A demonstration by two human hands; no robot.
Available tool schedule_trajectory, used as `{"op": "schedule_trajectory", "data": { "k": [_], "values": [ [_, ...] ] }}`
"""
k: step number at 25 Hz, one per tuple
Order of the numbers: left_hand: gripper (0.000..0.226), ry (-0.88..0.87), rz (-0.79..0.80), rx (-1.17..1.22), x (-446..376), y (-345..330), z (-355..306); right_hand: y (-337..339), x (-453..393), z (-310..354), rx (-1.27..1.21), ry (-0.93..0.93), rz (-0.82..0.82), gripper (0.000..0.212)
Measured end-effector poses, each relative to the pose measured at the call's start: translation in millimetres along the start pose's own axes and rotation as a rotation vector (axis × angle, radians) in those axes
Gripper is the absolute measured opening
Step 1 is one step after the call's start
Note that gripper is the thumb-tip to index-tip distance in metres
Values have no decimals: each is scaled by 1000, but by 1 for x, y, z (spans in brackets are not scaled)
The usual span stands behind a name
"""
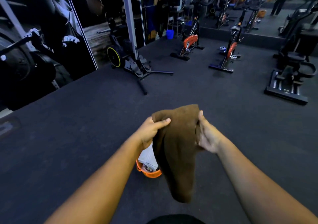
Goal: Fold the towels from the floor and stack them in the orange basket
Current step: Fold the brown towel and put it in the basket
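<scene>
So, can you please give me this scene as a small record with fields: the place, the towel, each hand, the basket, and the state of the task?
place: gym floor with dark mat and exercise bikes
towel: brown towel, held in the air, hanging down, not fully folded
left hand: left hand grips the towel's upper left edge
right hand: right hand holds the towel's upper right edge
basket: orange basket on the floor below the hands, partly hidden, light cloth inside
task state: towel not yet in the basket
</scene>
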State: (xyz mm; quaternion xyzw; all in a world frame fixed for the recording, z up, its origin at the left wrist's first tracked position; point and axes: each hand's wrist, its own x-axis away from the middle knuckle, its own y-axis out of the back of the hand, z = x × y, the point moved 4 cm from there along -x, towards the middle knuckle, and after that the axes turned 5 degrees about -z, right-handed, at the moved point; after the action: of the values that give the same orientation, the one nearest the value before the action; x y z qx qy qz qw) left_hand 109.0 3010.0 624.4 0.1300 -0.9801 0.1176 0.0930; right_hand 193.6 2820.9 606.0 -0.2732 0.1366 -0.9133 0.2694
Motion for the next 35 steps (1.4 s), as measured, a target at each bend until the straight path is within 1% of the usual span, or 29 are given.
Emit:
{"op": "schedule_trajectory", "data": {
  "k": [1,2,3,5,6,7,8,9,10,12,14,15,16,17,19,20,21,22,23,24,26,28,30,32,34,35],
  "values": [
    [32,1,-1,-3,-3,2,-8,6,6,-16,87,-102,43,70],
    [33,9,13,2,-7,5,-12,10,11,-28,150,-156,84,72],
    [38,25,33,7,-8,7,-12,11,15,-34,177,-156,107,73],
    [53,75,72,-54,-6,14,-2,14,12,-32,138,-26,38,60],
    [57,108,79,-140,-4,18,7,16,11,-27,74,40,-7,54],
    [51,129,79,-242,-1,23,14,18,12,-22,14,78,-50,50],
    [39,121,67,-304,1,26,16,20,11,-21,-18,81,-70,46],
    [28,94,25,-307,0,28,13,22,10,-21,-12,56,-79,42],
    [22,62,-23,-275,-2,26,6,23,9,-25,30,23,-96,39],
    [22,21,-117,-202,-5,23,-7,25,9,-27,63,15,-189,33],
    [24,11,-182,-63,-5,18,-13,24,9,-19,-73,84,-217,21],
    [24,25,-200,23,-4,14,-13,23,9,-15,-168,107,-202,21],
    [24,27,-199,66,-4,12,-11,24,7,-15,-225,90,-187,27],
    [24,20,-188,71,-4,8,-11,23,6,-19,-224,27,-171,41],
    [24,-19,-147,31,-2,-3,-15,22,4,-39,-77,-163,-98,74],
    [24,-42,-133,21,-2,-8,-19,19,5,-49,-1,-237,-65,82],
    [23,-58,-138,3,-1,-10,-23,12,10,-52,18,-256,-27,79],
    [22,-73,-159,-36,-2,-9,-26,7,13,-50,-25,-222,-15,70],
    [21,-88,-186,-94,-3,-5,-27,6,13,-44,-120,-156,-45,62],
    [20,-107,-210,-170,-4,1,-28,7,13,-35,-187,-83,-89,59],
    [18,-169,-281,-329,-8,13,-30,9,8,-17,-183,0,-153,55],
    [17,-214,-359,-462,-14,24,-33,11,1,-2,-118,-17,-263,51],
    [18,-187,-434,-562,-18,26,-41,15,-5,11,-121,-30,-331,49],
    [26,-117,-454,-556,-24,33,-45,13,-4,25,-62,-61,-256,47],
    [32,-42,-370,-494,-28,41,-47,9,1,30,17,-128,-162,47],
    [34,-11,-311,-456,-30,46,-47,10,0,31,19,-132,-158,47]
  ]
}}
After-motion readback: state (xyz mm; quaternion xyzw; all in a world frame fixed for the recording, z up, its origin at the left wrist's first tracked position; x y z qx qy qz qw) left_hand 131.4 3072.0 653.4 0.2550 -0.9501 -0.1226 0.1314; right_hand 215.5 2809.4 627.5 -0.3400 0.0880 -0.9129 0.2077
